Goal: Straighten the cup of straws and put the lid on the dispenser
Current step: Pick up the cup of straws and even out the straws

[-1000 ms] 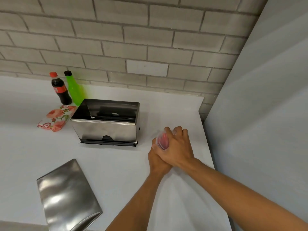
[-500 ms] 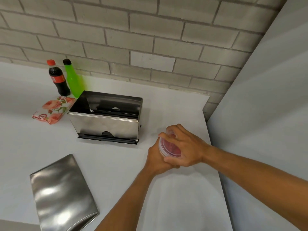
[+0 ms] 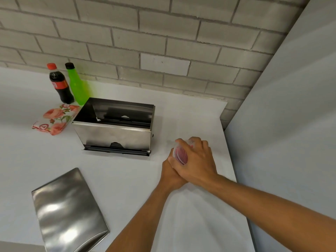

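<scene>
Both hands, left [image 3: 170, 174] and right [image 3: 197, 160], clasp the cup [image 3: 180, 154] over a white counter [image 3: 127, 179] beside a brick wall [image 3: 163, 42]

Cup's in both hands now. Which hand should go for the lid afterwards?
Left, probably. The lid lies on the counter on the left hand's side, below the open dispenser. The right hand wraps the cup of straws and would have to cross over.

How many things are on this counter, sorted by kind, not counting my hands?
Bottles: 2, cola bottle, green bottle
Steel dispenser parts: 2, dispenser, lid
Floral napkin packs: 1
Cups of straws: 1
Total: 6
</scene>
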Available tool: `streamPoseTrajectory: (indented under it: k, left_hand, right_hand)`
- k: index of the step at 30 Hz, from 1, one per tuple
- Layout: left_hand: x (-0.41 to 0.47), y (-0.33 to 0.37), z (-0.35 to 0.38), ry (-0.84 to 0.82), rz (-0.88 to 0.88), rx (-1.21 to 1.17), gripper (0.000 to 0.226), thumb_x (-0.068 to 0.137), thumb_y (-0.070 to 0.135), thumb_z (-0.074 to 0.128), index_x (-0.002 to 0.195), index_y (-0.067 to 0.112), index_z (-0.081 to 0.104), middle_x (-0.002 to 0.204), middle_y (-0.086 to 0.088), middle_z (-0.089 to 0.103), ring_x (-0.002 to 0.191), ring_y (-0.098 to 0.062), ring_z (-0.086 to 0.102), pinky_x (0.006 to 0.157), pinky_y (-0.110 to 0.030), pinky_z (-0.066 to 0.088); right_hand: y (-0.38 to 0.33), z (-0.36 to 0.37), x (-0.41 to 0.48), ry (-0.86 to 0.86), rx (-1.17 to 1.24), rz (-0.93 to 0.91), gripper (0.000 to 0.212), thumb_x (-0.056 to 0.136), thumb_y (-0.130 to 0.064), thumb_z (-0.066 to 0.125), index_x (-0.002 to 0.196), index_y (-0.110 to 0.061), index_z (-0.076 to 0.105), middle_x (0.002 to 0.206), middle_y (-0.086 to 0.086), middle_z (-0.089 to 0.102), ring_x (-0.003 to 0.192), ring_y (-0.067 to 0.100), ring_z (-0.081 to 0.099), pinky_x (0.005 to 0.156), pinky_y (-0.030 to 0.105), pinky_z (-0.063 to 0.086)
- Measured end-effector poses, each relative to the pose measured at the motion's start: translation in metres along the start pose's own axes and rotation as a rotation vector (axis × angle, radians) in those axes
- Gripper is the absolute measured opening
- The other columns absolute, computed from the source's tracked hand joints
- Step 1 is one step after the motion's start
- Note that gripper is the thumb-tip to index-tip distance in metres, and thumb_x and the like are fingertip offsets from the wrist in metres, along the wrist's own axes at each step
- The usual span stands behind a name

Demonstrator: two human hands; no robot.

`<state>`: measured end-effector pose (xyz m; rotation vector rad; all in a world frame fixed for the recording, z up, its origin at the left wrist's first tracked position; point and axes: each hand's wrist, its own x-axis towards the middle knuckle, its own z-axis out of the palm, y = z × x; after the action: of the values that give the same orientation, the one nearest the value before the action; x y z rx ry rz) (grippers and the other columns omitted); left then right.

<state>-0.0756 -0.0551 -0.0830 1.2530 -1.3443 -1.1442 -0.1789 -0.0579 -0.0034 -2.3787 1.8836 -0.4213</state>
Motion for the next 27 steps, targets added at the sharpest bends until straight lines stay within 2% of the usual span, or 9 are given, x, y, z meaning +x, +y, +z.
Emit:
streamPoseTrajectory:
  k: [3,6,10,14,18,20,23,25,27]
  left_hand:
    - [0.003,0.001,-0.006,-0.016,0.039,0.043,0.072,0.065,0.041,0.094,0.126,0.035,0.058,0.112,0.022,0.067,0.106,-0.002,0.067,0.079,-0.013,0.055]
    - [0.005,-0.005,-0.011,-0.031,0.021,0.033,0.082,0.055,0.034,0.098,0.127,0.034,0.057,0.111,0.020,0.068,0.105,-0.004,0.069,0.079,-0.017,0.058]
    - [0.010,-0.009,-0.015,-0.089,-0.029,0.005,0.099,0.038,0.027,0.103,0.126,0.036,0.059,0.112,0.016,0.071,0.104,-0.004,0.069,0.081,-0.025,0.062]
    - [0.013,-0.011,-0.018,-0.139,-0.062,-0.010,0.096,0.037,0.017,0.102,0.121,0.039,0.062,0.111,0.012,0.073,0.102,-0.002,0.070,0.080,-0.026,0.061]
    - [0.013,-0.010,-0.016,-0.126,-0.053,-0.032,0.099,0.039,0.013,0.102,0.126,0.035,0.061,0.114,0.011,0.072,0.106,-0.006,0.070,0.085,-0.035,0.063]
    - [0.009,-0.009,-0.012,-0.087,-0.006,-0.058,0.091,0.049,0.015,0.101,0.130,0.029,0.060,0.118,0.007,0.071,0.111,-0.012,0.069,0.089,-0.036,0.062]
    - [0.002,-0.002,-0.005,-0.030,0.021,-0.062,0.068,0.067,0.036,0.096,0.127,0.028,0.063,0.116,0.009,0.071,0.111,-0.009,0.068,0.089,-0.028,0.059]
    - [0.001,0.002,-0.004,-0.029,0.016,-0.036,0.063,0.069,0.040,0.093,0.124,0.028,0.064,0.111,0.009,0.072,0.107,-0.007,0.069,0.084,-0.025,0.059]
    - [0.002,0.003,-0.008,-0.031,0.036,0.001,0.064,0.067,0.037,0.094,0.123,0.031,0.063,0.110,0.014,0.070,0.105,-0.005,0.068,0.081,-0.017,0.056]
  right_hand:
    - [0.016,-0.005,0.003,-0.032,0.054,-0.190,0.065,0.084,-0.072,0.053,0.143,-0.046,0.049,0.140,0.002,0.049,0.121,0.025,0.042,0.100,0.043,0.049]
    - [0.032,-0.010,0.011,-0.128,0.083,-0.369,0.066,0.085,-0.070,0.060,0.145,-0.047,0.046,0.143,0.001,0.047,0.125,0.025,0.041,0.100,0.043,0.050]
    - [0.044,-0.013,0.022,-0.161,0.109,-0.508,0.068,0.088,-0.069,0.063,0.147,-0.041,0.048,0.142,0.002,0.048,0.126,0.023,0.043,0.101,0.038,0.049]
    - [0.048,-0.014,0.028,-0.203,0.082,-0.578,0.069,0.090,-0.067,0.063,0.150,-0.038,0.047,0.146,0.004,0.047,0.130,0.025,0.044,0.103,0.040,0.048]
    - [0.041,-0.018,0.024,-0.226,0.103,-0.491,0.069,0.088,-0.067,0.062,0.150,-0.045,0.043,0.144,0.000,0.045,0.130,0.021,0.042,0.104,0.038,0.046]
    - [0.029,-0.011,0.015,-0.153,0.070,-0.328,0.075,0.085,-0.072,0.057,0.153,-0.048,0.036,0.144,0.002,0.044,0.130,0.023,0.042,0.105,0.040,0.044]
    - [0.006,0.002,0.000,-0.029,0.026,-0.041,0.080,0.084,-0.075,0.052,0.156,-0.046,0.032,0.145,0.005,0.042,0.131,0.026,0.039,0.106,0.042,0.042]
    - [0.001,0.005,-0.004,0.030,0.035,-0.030,0.075,0.085,-0.072,0.054,0.153,-0.042,0.043,0.144,0.006,0.046,0.129,0.027,0.041,0.104,0.042,0.045]
    - [0.008,0.000,-0.001,0.027,0.067,-0.110,0.072,0.084,-0.072,0.055,0.149,-0.040,0.051,0.142,0.006,0.051,0.124,0.028,0.044,0.101,0.042,0.048]
